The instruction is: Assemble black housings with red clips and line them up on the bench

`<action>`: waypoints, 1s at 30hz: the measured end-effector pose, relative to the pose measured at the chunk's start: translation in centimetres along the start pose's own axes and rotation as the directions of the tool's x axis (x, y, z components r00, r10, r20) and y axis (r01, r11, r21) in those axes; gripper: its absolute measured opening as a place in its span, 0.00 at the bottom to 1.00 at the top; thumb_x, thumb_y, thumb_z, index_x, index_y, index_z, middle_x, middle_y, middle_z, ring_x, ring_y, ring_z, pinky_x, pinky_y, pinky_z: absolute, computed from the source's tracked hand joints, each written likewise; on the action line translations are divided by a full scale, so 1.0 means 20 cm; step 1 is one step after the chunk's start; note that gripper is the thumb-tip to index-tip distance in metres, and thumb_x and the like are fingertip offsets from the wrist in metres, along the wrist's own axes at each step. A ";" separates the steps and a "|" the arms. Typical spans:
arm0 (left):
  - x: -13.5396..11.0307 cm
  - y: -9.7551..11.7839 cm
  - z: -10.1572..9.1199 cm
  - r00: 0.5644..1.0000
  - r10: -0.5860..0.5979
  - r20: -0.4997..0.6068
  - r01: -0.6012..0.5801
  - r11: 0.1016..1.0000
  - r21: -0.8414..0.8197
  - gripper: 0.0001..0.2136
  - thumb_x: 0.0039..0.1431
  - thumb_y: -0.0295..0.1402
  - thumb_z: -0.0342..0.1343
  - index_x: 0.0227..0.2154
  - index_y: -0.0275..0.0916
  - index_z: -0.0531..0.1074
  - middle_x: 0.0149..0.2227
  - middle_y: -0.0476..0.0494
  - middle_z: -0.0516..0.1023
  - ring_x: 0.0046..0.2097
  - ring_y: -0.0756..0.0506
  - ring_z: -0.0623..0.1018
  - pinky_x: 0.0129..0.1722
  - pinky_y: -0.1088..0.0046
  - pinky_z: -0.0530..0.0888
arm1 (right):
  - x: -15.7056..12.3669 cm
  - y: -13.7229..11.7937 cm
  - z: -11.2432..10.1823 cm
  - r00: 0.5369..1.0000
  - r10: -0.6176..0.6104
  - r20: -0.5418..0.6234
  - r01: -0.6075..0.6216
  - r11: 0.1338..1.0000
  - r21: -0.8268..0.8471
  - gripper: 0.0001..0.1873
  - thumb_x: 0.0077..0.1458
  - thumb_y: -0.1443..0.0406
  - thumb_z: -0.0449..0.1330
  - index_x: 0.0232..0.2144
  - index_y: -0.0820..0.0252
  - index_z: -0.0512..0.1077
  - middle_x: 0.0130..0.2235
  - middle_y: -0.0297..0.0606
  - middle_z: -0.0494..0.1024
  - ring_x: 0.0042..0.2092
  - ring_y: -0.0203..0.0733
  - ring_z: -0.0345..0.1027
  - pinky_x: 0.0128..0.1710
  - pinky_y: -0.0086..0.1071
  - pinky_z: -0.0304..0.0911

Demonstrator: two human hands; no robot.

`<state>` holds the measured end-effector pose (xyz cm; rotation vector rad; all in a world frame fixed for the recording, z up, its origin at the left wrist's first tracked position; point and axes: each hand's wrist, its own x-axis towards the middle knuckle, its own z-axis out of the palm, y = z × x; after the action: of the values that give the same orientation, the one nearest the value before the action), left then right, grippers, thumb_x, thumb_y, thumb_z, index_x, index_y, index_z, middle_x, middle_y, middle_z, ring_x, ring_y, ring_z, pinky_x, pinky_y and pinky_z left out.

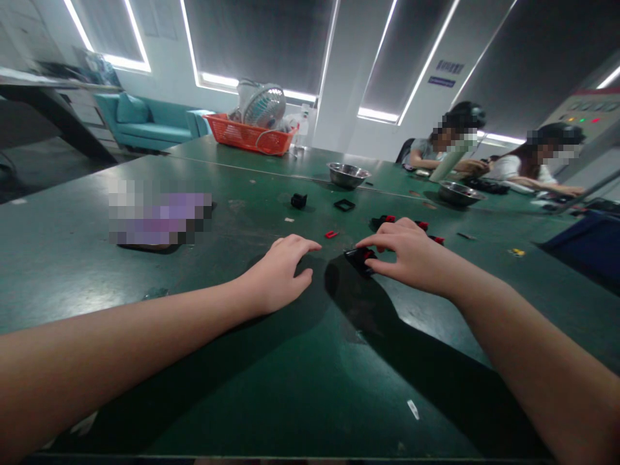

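Note:
My right hand (407,255) has its thumb and index finger closed around a small black plastic part with a bit of red (359,261), low over the green table (271,387). Part of that piece is covered by the fingers. Left of it, my left hand (283,274) rests near the tabletop with fingers and thumb apart and nothing between them. A small red clip-like piece (331,234) lies just beyond the two hands. Several black-and-red parts (382,221) sit behind my right hand, partly hidden by it.
Farther off lie a black block (299,201) and a black square frame (344,205). Two metal bowls (347,175) (460,194) and an orange basket (252,137) stand beyond. A purple pixelated item (167,219) is at left. Two people sit at the far right.

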<state>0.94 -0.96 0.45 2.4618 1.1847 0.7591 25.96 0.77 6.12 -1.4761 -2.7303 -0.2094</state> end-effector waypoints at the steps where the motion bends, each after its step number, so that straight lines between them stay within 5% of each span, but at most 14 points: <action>1: 0.00 0.00 0.00 1.000 -0.004 0.004 0.004 1.000 0.002 0.19 0.58 0.27 0.50 0.53 0.34 0.67 0.55 0.36 0.72 0.59 0.40 0.69 0.62 0.55 0.64 | 0.00 0.01 -0.01 1.000 0.011 0.018 -0.011 1.000 -0.004 0.19 0.55 0.58 0.58 0.45 0.60 0.79 0.38 0.47 0.77 0.42 0.53 0.65 0.48 0.49 0.59; 19: -0.01 0.00 -0.01 1.000 -0.012 0.028 0.012 1.000 0.007 0.19 0.59 0.28 0.50 0.54 0.32 0.68 0.55 0.35 0.72 0.59 0.40 0.69 0.62 0.55 0.64 | -0.03 0.19 -0.05 0.965 0.183 0.190 -0.176 0.983 -0.051 0.20 0.53 0.56 0.59 0.45 0.58 0.79 0.43 0.46 0.80 0.44 0.53 0.71 0.49 0.48 0.64; 30: -0.01 0.00 -0.01 0.999 -0.022 0.042 0.022 1.000 -0.002 0.19 0.59 0.27 0.50 0.54 0.32 0.67 0.55 0.35 0.71 0.59 0.40 0.69 0.62 0.56 0.64 | -0.06 0.26 -0.08 0.884 0.355 0.303 -0.346 0.934 -0.086 0.20 0.51 0.60 0.60 0.45 0.59 0.79 0.43 0.45 0.82 0.42 0.54 0.74 0.46 0.47 0.67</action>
<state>0.80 -1.06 0.57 2.4467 1.1931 0.6989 30.89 2.39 8.09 -2.1444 -2.6134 -0.0008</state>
